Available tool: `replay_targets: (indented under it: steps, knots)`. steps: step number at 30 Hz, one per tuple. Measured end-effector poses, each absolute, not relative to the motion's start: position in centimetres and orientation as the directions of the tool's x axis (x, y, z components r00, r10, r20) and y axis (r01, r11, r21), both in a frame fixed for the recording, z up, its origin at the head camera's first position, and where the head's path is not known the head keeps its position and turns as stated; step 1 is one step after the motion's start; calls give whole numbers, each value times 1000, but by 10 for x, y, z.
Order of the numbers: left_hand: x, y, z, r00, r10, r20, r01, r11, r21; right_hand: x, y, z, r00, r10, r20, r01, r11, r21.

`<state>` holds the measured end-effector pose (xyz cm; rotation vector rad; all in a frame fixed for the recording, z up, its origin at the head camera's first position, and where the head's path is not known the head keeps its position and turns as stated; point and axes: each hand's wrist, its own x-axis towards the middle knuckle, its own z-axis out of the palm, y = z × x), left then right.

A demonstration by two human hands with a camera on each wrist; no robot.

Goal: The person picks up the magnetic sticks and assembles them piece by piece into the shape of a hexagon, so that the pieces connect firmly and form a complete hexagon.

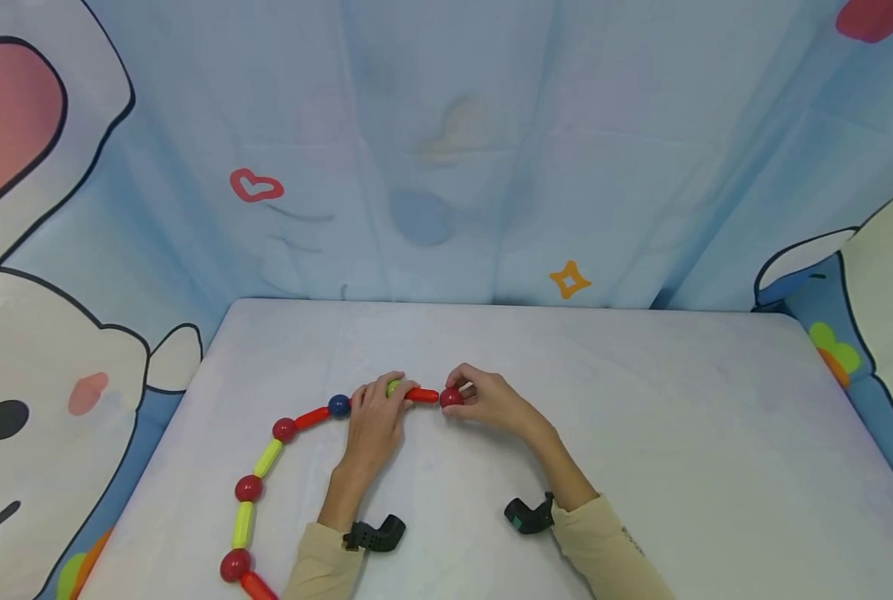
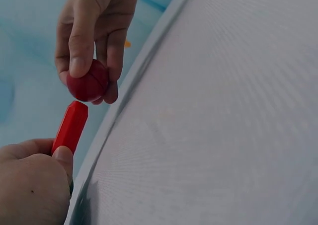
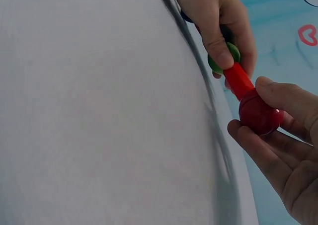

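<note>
A curved chain of coloured rods and balls lies on the table, running from a red ball point(image 1: 235, 565) at the lower left up to my hands. My left hand point(image 1: 374, 421) grips its far end, with thumb and fingers about a green ball point(image 3: 217, 65) and a red rod point(image 2: 71, 125). Between thumb and fingertips, my right hand point(image 1: 494, 404) pinches another red ball point(image 2: 88, 82). That ball sits right at the rod's free end; whether they touch I cannot tell. A blue ball point(image 1: 338, 406) lies just left of my left hand.
The white tabletop point(image 1: 641, 417) spreads out to the right of my hands. Behind its far edge hangs a pale blue printed curtain point(image 1: 446, 150). Black cameras sit on my left wrist point(image 1: 377, 533) and right wrist point(image 1: 529, 515).
</note>
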<state>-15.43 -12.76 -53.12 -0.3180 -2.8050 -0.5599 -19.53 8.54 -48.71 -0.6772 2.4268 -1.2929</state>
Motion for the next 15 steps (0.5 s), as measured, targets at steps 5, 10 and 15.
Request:
replay_targets:
  steps: [5,10,15]
  knots:
    - [-154,-129,-532,-940,167,297,268,900,344,-192,78,-489,-854,-518,-56,-250,501,-829]
    - [-154,-129,-532,-935,179,307,285,894,346,-192,76,-490,-860,-507,-60,-268,549,-792]
    - [-154,-129,-527,-930,219,295,318,882,347,-191,78,-489,-851,-520,-69,-305,597,-742]
